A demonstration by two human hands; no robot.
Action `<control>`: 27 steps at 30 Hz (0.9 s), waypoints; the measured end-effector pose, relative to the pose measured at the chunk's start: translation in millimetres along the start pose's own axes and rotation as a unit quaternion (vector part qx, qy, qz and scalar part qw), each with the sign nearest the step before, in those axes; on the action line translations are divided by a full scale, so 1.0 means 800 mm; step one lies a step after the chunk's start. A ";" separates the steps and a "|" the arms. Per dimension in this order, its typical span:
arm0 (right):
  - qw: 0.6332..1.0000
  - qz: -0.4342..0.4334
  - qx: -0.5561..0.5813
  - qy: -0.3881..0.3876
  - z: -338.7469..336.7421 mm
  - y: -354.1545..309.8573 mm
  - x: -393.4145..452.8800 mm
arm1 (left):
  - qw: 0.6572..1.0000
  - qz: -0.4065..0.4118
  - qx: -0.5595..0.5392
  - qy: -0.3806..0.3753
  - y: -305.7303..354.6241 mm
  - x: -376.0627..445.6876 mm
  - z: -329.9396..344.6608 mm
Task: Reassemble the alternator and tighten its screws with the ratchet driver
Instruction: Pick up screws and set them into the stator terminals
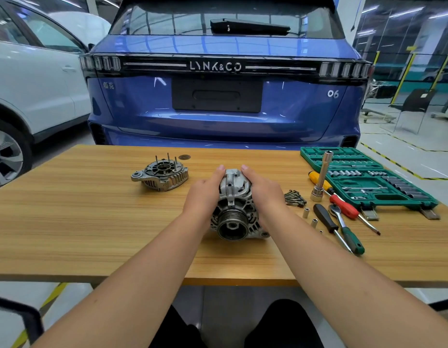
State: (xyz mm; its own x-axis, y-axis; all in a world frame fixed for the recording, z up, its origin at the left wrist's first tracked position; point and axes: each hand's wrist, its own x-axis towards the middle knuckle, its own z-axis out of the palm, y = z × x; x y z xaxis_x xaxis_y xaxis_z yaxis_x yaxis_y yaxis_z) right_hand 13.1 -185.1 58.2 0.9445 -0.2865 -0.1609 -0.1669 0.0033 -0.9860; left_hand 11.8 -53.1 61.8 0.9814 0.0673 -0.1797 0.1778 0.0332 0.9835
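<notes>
Grey cast-metal alternator body point(234, 212) lying on its side at the middle of the wooden table point(67, 209), pulley end facing the camera. Clasped from both sides: left hand point(205, 192) wrapped round its left flank, fingers curled over the top; right hand point(263, 189) gripping the right flank the same way, fingertips of both nearly meeting over the far end. Well apart to the far left, the separated rear housing point(160, 175), finned, resting flat with thin studs pointing upward. Just right of the right hand, a small heap of dark screws point(295, 197). Further right, a long socket extension point(322, 177) standing upright, a yellow-and-red screwdriver point(340, 199), a black-handled screwdriver point(325, 218), and the green-handled ratchet driver point(345, 228) lying near the table's front edge. Two small silver sleeves point(306, 213) between the screws and the black handle. Open green socket case point(368, 177) at the right end of the table. Behind, the tail of a blue car point(225, 109), and a white car point(29, 84) to the left.
</notes>
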 end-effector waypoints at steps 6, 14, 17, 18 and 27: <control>0.997 -0.052 -0.024 0.045 0.006 0.000 -0.013 | 0.999 0.035 -0.024 0.000 -0.009 -0.001 -0.011; 0.980 -0.121 -0.152 0.044 0.028 -0.017 -0.001 | 0.995 0.058 -0.082 0.020 -0.021 0.018 -0.021; 0.974 -0.134 -0.175 0.048 0.032 -0.019 0.004 | 0.993 0.064 -0.094 0.024 -0.024 0.023 -0.022; 0.972 -0.146 -0.176 0.052 0.031 -0.016 0.004 | 0.992 0.076 -0.099 0.022 -0.027 0.023 -0.022; 0.966 -0.189 -0.163 0.064 0.030 -0.004 -0.004 | 0.985 0.138 -0.105 0.008 -0.034 0.031 -0.025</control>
State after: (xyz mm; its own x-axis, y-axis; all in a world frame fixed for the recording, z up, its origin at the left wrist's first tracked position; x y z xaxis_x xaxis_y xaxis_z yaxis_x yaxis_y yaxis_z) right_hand 17.2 -161.5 61.0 0.9164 -0.3237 0.2356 0.0839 -0.4200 -0.9036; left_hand 29.6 -32.7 30.0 0.9887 0.1179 0.0925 -0.1165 0.2168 0.9692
